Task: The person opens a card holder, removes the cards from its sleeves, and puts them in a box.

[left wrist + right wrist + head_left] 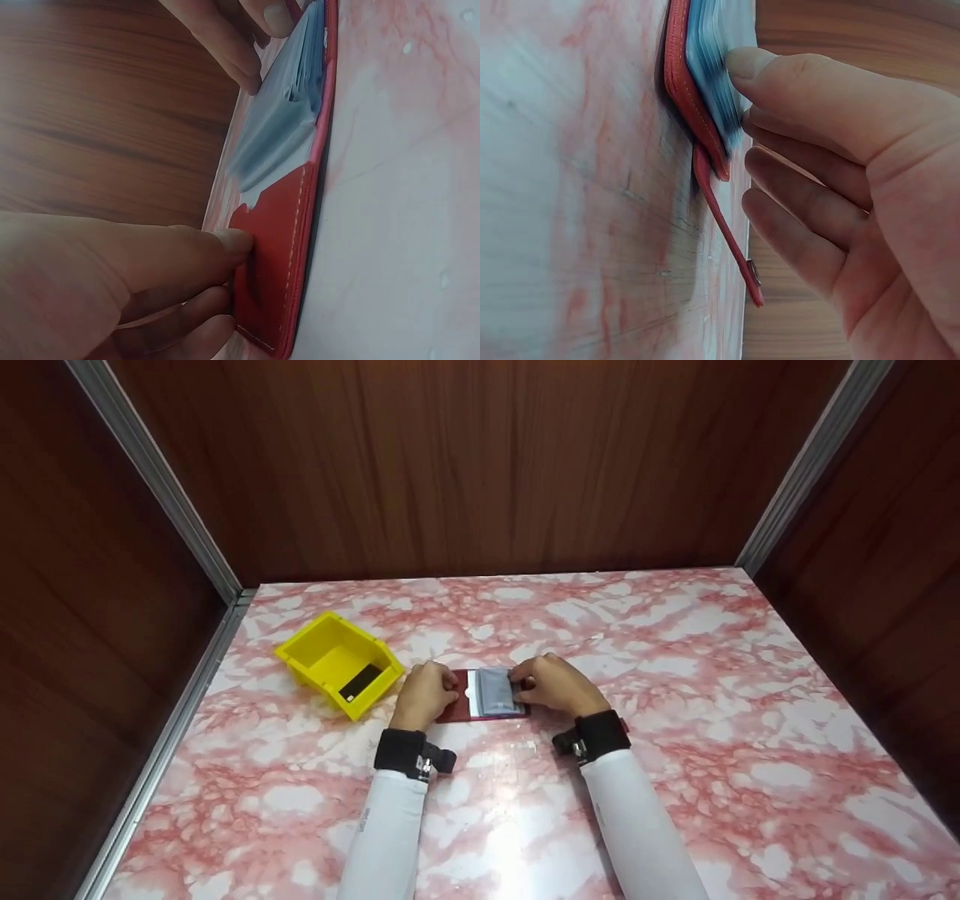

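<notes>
A red card holder (454,711) lies spread flat on the table, its stitched cover on the left and a stack of clear plastic card sleeves (496,691) on the right. My left hand (426,694) grips the cover's left end, thumb on top of the red leather (274,247) and the other fingers curled at its edge. At the sleeves' right end is my right hand (556,684), its thumb against the layered edges and its bent fingers at their far side. A narrow red strap (724,229) with a snap sticks out beyond the holder.
A yellow bin (341,664) with a black label patch stands left of my left hand. The table (675,780) has a pink and white marbled top. Brown wood-grain panels (480,472) enclose it at the back and both sides.
</notes>
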A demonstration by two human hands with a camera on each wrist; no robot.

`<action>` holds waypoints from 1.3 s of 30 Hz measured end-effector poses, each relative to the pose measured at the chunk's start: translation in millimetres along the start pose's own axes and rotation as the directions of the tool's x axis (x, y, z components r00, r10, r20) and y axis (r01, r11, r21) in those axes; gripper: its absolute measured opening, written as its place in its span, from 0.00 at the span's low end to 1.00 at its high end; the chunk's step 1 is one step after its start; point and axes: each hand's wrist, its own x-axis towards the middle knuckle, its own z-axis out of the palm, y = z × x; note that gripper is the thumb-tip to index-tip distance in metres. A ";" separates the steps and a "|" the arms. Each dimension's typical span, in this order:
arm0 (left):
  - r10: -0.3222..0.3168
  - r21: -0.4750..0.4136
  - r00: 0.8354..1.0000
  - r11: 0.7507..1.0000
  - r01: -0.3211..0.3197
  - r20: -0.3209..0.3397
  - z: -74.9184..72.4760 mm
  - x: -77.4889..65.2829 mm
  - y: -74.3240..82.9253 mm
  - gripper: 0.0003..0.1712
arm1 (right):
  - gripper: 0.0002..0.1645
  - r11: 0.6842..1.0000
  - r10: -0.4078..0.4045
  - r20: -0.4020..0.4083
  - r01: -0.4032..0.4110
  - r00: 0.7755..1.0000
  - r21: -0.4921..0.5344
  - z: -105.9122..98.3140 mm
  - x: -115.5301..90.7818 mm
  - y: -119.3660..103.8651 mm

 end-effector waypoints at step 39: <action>-0.008 -0.101 0.998 0.995 0.001 -0.066 -25.2 -2.4 5.6 0.10 | 0.20 0.996 0.027 -0.102 -0.018 0.994 0.084 4.8 4.9 -11.1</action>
